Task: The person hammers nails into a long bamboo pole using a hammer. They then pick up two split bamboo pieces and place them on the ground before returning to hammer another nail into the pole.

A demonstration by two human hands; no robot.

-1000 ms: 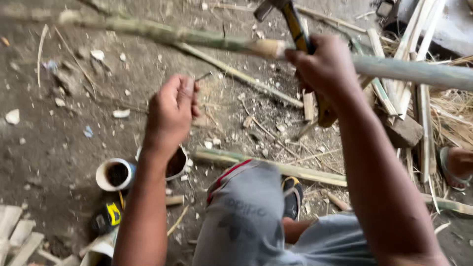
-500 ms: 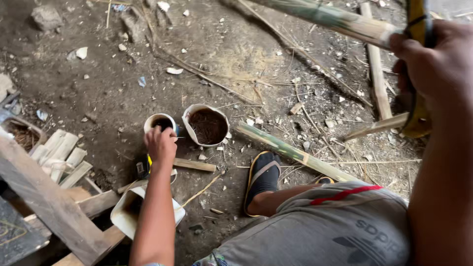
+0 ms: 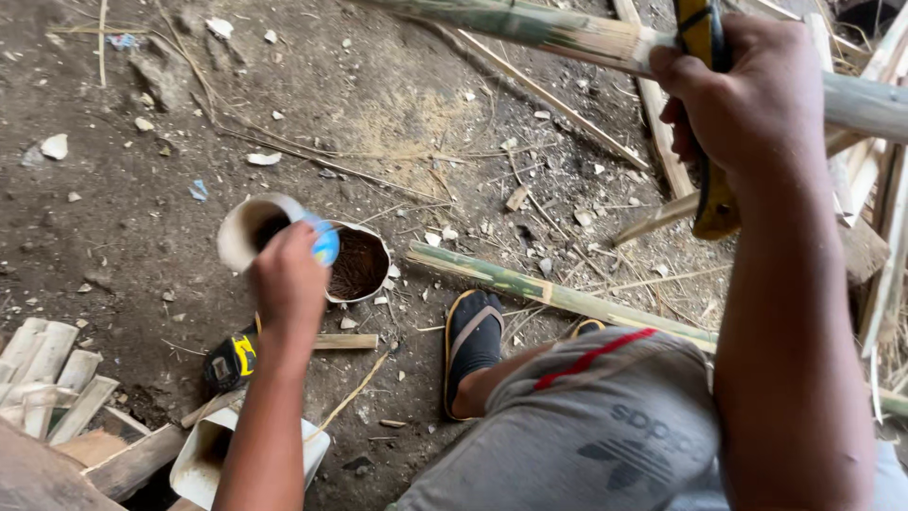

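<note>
Under left hand, blue-white round tin, beside cups.

Bare dirt floor, dark, gritty, scattered with wood chips, pale stone bits and dry splinters. A patch of light sawdust lies near the middle. One split green bamboo length lies flat, running diagonally beside a black sandal. A round container of dark material sits on the ground. Just below it lie a short flat stick and a yellow-black tape measure. Cut pale slats are stacked at lower left.
</note>
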